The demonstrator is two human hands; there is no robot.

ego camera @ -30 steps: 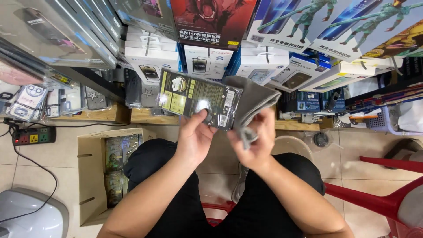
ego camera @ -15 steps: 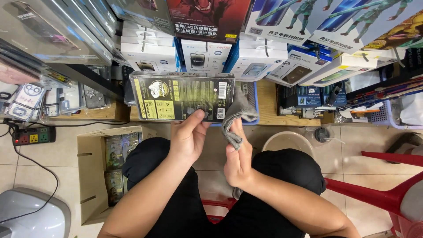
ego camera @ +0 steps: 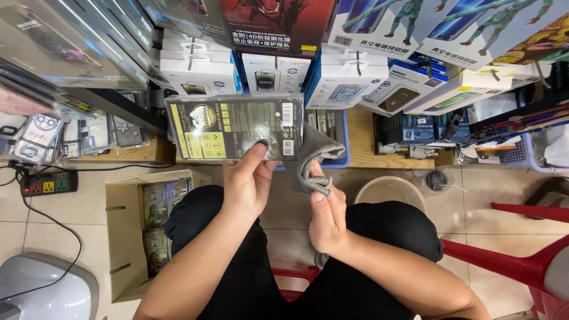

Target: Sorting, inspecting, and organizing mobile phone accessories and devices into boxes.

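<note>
Left hand (ego camera: pixel 248 185) pinches the flat dark plastic-wrapped package (ego camera: pixel 234 127) at its lower edge; right hand (ego camera: pixel 328 216) grips the grey cloth (ego camera: pixel 315 157) beside it.

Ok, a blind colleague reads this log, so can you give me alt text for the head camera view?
A seated person's left hand holds up a flat dark screen-protector package while the right hand grips a grey cloth against its right edge. Shelves of boxed phone accessories stand behind, and an open cardboard box of similar packages sits on the tiled floor at the left.
</note>
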